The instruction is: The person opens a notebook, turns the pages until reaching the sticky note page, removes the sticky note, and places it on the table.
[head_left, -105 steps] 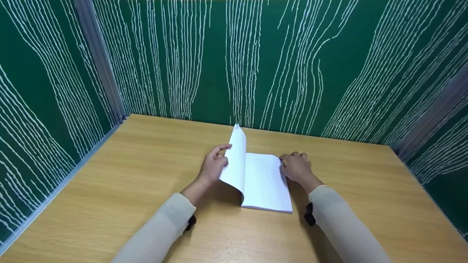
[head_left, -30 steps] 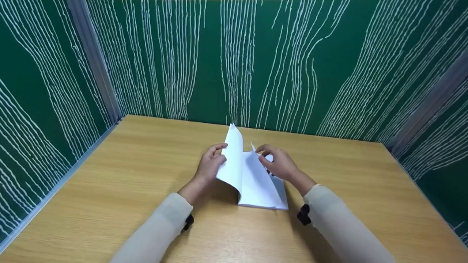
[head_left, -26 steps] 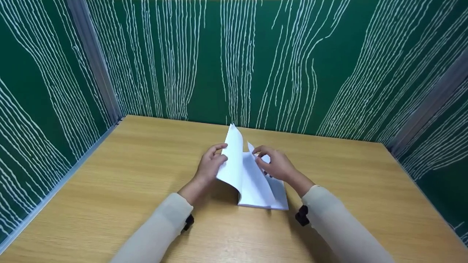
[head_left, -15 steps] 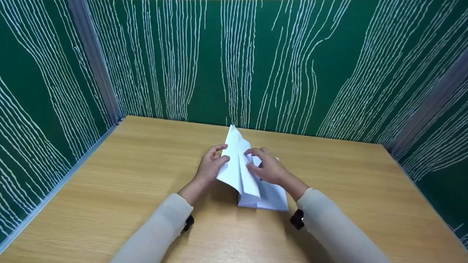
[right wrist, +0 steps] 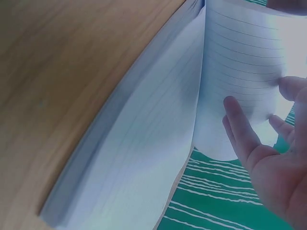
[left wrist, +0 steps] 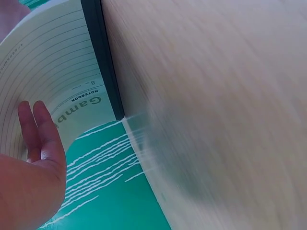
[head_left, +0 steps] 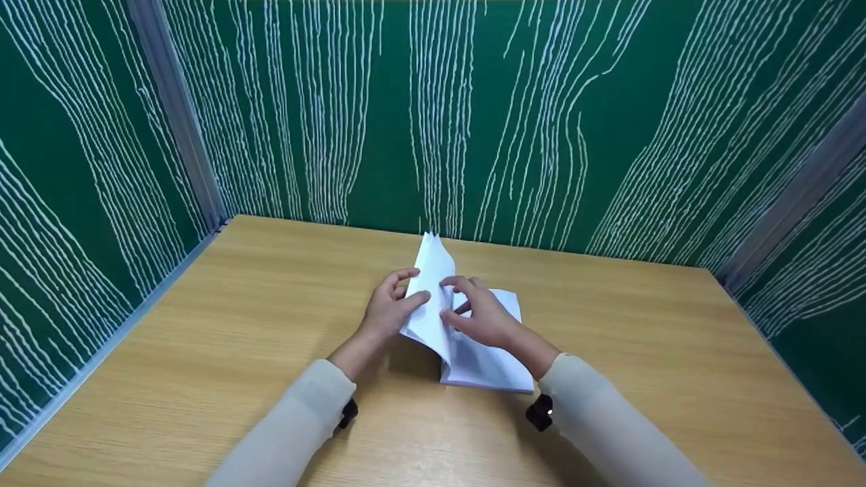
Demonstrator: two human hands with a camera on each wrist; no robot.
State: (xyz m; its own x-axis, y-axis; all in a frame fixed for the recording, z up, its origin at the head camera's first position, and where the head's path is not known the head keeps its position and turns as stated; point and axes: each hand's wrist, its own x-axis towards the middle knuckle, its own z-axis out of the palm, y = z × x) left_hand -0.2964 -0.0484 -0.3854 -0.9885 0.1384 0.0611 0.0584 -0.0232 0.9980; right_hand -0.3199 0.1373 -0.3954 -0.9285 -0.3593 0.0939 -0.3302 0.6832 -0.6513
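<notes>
A notebook (head_left: 488,365) with white lined pages lies open on the table, its left-hand leaves (head_left: 431,270) raised and curved upright. My left hand (head_left: 390,308) grips these raised leaves, thumb on the near face and fingers behind. In the left wrist view, two fingers lie against the lined outer sheet (left wrist: 53,52), printed "NOTEBOOK", beside a black spine (left wrist: 101,57). My right hand (head_left: 488,316) reaches across the notebook; its spread thumb and fingertips touch the inner face of the raised leaves. In the right wrist view, the flat page block (right wrist: 139,139) lies beside my right hand (right wrist: 273,158).
The notebook rests on a wooden table (head_left: 304,284). Green panels (head_left: 392,135) with white wavy lines stand behind and at both sides, joined by grey posts (head_left: 179,108). A dark wrist device (head_left: 540,412) sits under my right sleeve.
My right hand lifted a page from the right side, pinched it and carried it left onto the raised leaves. My left hand has kept its grip almost in place.
</notes>
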